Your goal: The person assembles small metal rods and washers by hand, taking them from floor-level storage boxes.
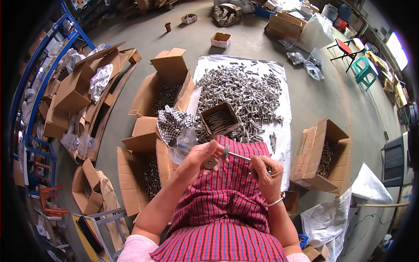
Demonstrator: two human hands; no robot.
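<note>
Over my lap, my left hand (201,159) is closed, gripping a thick round metal ring (225,152) at its fingertips. A second metal ring (210,163) with a hole in its middle sits against the lower fingers of that hand. From the first ring a thin metal rod (240,156) runs to my right hand (267,171), whose fingers are wrapped round its other end. Short metal ends, perhaps of further rods, poke out by the right fingers. Whether the rod goes through the ring or only meets it, I cannot tell. Below lies the red-striped apron (218,207).
Ahead, a pile of metal bolts (240,89) covers a white sheet (286,100), with a small open box (219,119) of rods on it. Cardboard boxes of metal parts stand at left (126,174) and right (301,161). A checkered cloth (172,124) lies beside the pile.
</note>
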